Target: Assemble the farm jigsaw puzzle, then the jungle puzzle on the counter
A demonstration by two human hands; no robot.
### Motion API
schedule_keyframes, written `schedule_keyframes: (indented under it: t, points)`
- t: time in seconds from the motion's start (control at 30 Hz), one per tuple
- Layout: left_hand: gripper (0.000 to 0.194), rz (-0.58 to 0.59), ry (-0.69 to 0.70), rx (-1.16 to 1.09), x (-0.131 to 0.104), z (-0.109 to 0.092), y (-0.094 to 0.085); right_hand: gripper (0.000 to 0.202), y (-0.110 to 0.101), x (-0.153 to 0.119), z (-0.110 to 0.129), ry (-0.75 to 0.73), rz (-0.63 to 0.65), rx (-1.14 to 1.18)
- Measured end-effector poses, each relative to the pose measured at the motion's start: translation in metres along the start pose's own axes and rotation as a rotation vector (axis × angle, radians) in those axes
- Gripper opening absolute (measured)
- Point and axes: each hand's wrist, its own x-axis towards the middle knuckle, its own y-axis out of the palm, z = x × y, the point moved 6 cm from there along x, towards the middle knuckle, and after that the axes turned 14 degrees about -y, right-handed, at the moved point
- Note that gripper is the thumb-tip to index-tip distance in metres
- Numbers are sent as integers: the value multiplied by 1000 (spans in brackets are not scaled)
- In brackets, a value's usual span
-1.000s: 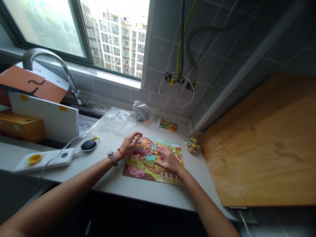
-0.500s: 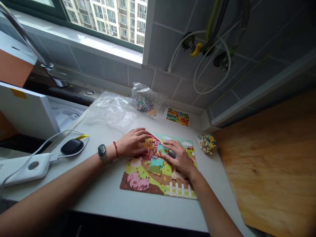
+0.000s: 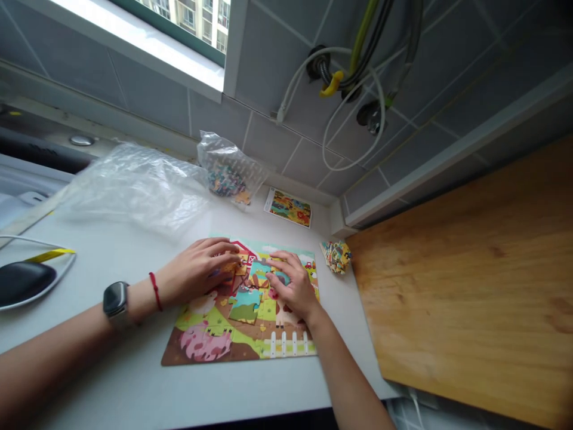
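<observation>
Puzzle point(image 3: 197, 346), one, is seen in the head view flat on the counter point(image 3: 342, 352), presumably for steady support; left hand point(image 3: 192, 269) is curled over it, right hand point(image 3: 293, 286) held at one blue piece point(image 3: 258, 275); whether either grip is pinching cannot be told; one card point(image 3: 290, 207), one bag point(image 3: 226, 170), one pile point(image 3: 336, 257) are counted.

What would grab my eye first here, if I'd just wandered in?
Likely the colorful farm puzzle on the white counter, with the left hand and right hand at its upper part. Then the broad wooden panel at right, and the shiny clear plastic behind the left hand.
</observation>
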Motion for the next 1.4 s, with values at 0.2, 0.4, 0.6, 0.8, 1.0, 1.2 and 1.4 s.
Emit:
schedule_keyframes:
  t: [0.2, 0.4, 0.6, 0.8, 1.0, 1.2, 1.4]
  points:
    - [27, 10, 5, 71, 1, -1, 2, 21, -69, -19, -7, 51, -331, -327]
    - [28, 13, 32, 72, 1, -8, 0, 57, -142, -77, -73, 437, -355, -592]
    - [26, 61, 136, 28, -2, -25, 0, 67, -154, -94, -99, 537, -253, -527]
    - [24, 65, 200, 38, -6, -36, -5, 59, -159, -86, -83, 499, -290, -536]
    - [31, 29, 50, 170, -2, -16, -14, 42, -130, -73, -29, 330, -286, -407]
    - [25, 38, -19, 214, 2, -1, -18, 25, -51, -48, 28, 155, -22, -144]
    - [22, 58, 9, 145, 2, -6, -17, 24, -26, -45, 26, 177, -151, -131]
